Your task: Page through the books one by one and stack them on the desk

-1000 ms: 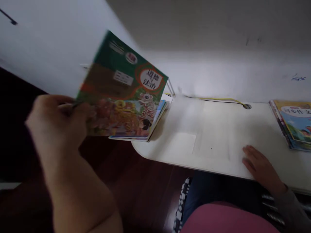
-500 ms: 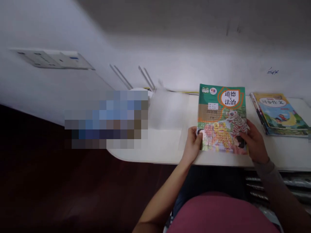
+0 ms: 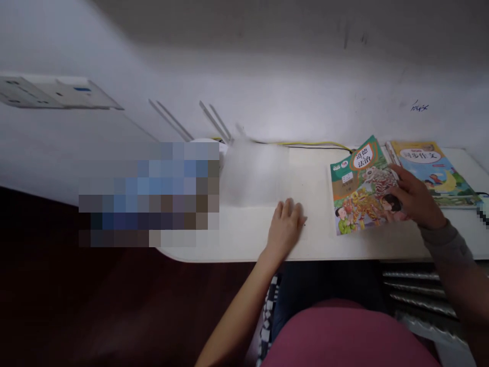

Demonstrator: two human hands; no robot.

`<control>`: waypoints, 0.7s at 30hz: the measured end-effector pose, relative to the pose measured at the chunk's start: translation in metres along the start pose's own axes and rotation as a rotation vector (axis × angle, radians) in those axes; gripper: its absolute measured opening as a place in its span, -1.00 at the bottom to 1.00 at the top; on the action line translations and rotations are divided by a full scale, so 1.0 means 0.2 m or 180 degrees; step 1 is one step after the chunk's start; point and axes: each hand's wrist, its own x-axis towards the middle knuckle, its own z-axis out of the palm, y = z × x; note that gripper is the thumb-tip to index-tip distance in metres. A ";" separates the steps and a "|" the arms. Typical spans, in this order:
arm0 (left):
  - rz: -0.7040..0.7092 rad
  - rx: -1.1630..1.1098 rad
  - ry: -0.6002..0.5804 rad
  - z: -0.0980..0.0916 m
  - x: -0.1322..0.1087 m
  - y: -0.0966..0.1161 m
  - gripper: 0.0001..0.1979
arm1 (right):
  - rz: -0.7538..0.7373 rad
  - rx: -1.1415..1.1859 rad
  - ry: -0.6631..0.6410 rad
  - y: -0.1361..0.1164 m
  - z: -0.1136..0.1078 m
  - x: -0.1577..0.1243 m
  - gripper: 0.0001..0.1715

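Note:
My right hand (image 3: 414, 199) grips the right side of a textbook (image 3: 359, 188) with a green, lion-dance cover. The book tilts above the desk, its top leaning to the right. My left hand (image 3: 286, 224) is off the book, palm down on the white desk (image 3: 221, 244), fingers slightly bent and a little apart, with nothing seen in them. Just beyond its fingertips lies a translucent plastic sheet (image 3: 254, 176), blurry and faint against the desktop. To the right of the held textbook, partly behind my right hand, lies a stack of books (image 3: 431, 163) with a yellow and blue cover on top.
A blurred-out patch (image 3: 164, 188) covers the desk's left end. Behind it thin antennas (image 3: 216, 122) rise by the wall. A yellow cable (image 3: 305, 143) runs along the desk's back edge. A wall socket (image 3: 57, 92) is at the left. Silvery wrapped items (image 3: 420, 290) sit under the desk.
My left hand has let go of the textbook and moved left onto the desk. My right hand has carried the textbook rightward, towards the stack, tilting it. The view has shifted slightly.

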 end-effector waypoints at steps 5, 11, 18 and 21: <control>0.0245 -0.0024 0.0040 0.01 0.00 -0.04 -0.63 | -0.0709 -0.1056 -0.0702 -0.26 0.05 0.11 -0.61; 0.0217 0.0118 -0.0084 -0.04 0.01 -0.03 -0.63 | -0.1826 -0.1659 -0.1219 -0.55 0.30 0.22 -0.65; -0.0008 0.0557 -0.0439 -0.12 0.00 -0.06 -0.58 | -0.1227 -0.1092 -0.1827 -0.61 0.69 0.23 -0.73; -0.0141 0.0565 -0.0348 -0.13 -0.01 -0.10 -0.57 | -0.0890 -0.0635 -0.1904 -0.52 0.82 0.19 -0.74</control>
